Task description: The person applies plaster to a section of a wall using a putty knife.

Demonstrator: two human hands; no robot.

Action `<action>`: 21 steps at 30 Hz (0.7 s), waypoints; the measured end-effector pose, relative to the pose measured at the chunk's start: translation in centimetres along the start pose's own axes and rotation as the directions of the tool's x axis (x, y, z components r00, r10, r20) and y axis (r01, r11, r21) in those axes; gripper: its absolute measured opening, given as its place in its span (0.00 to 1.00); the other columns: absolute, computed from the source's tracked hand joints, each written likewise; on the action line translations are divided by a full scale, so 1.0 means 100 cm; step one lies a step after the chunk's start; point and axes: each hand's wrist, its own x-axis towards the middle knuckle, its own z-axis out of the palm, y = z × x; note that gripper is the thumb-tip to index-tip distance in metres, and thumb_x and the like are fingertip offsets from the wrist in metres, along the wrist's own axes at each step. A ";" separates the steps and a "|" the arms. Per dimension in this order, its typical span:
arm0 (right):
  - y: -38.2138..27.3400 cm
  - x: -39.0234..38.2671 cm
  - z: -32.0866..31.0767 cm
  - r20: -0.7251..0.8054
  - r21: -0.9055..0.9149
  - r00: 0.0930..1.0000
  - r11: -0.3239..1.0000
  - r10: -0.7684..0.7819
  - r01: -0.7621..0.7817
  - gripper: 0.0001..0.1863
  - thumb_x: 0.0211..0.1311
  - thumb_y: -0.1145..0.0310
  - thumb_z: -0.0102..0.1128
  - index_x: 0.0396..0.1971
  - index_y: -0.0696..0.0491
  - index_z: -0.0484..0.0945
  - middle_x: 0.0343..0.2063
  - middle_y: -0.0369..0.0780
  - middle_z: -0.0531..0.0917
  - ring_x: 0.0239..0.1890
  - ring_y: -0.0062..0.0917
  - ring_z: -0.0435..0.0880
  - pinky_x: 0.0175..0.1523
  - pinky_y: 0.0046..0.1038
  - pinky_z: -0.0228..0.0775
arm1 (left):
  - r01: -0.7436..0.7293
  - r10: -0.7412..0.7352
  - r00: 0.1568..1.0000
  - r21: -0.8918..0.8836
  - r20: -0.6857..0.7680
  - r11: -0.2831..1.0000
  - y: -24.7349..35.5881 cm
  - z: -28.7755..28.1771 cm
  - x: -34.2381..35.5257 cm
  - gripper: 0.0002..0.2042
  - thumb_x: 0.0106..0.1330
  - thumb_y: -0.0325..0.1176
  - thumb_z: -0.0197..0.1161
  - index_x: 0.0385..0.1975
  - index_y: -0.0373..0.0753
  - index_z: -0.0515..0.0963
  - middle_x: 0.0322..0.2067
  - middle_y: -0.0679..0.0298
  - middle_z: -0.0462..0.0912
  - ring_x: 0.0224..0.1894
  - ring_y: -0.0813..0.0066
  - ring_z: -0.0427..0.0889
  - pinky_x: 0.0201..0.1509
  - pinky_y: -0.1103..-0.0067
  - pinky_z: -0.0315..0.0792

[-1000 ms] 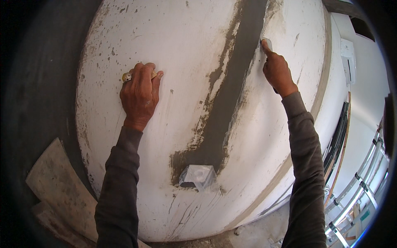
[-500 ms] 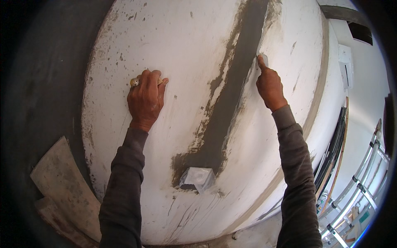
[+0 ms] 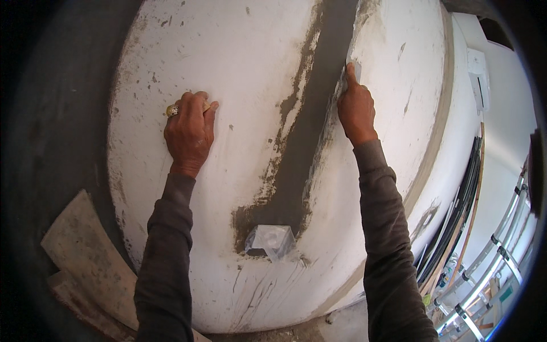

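Observation:
A white wall fills the middle, crossed by a tall band of wet grey plaster. My right hand grips a scraper with a pale flat blade, its index finger stretched along it. The blade lies against the band's right edge; its handle is hidden in my palm. On the wall left of the band rests my left hand, with a ring on one finger. Its fingers are curled round a small yellowish piece, mostly covered, whose kind I cannot make out. At the band's foot sits a plastic-wrapped box.
Stained boards lean at the lower left beside a dark grey surface. To the right stand long dark strips, a wooden batten and a metal ladder. A white wall unit hangs beyond.
The view has shifted, so wall and hands appear farther left. My right hand with the scraper sits slightly higher along the band's edge. My left hand stays on the wall.

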 end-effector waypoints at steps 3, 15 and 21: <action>0.002 0.003 0.000 0.005 -0.032 1.000 0.999 0.001 -0.001 0.37 0.57 0.77 0.58 0.69 0.51 0.59 0.34 0.58 0.81 0.37 0.53 0.85 0.42 0.47 0.78 | 0.038 -0.037 0.999 -0.020 0.036 0.999 0.002 0.000 -0.002 0.09 0.67 0.33 0.64 0.43 0.38 0.75 0.36 0.61 0.79 0.36 0.63 0.82 0.36 0.70 0.77; 0.007 0.027 -0.006 -0.027 -0.071 0.998 0.996 -0.052 0.050 0.33 0.58 0.77 0.52 0.68 0.52 0.64 0.33 0.56 0.84 0.40 0.50 0.85 0.44 0.46 0.77 | 0.013 -0.013 1.000 -0.030 -0.026 0.999 0.000 0.003 -0.003 0.10 0.65 0.35 0.66 0.40 0.38 0.75 0.34 0.61 0.78 0.33 0.62 0.81 0.32 0.71 0.76; 0.023 0.073 -0.019 -0.030 -0.092 0.994 0.990 -0.109 0.106 0.34 0.56 0.75 0.57 0.67 0.52 0.65 0.36 0.55 0.84 0.40 0.49 0.85 0.45 0.45 0.78 | 0.038 -0.037 0.999 -0.062 0.021 0.997 0.007 0.005 -0.005 0.09 0.67 0.33 0.64 0.42 0.38 0.75 0.35 0.60 0.79 0.34 0.64 0.82 0.34 0.71 0.76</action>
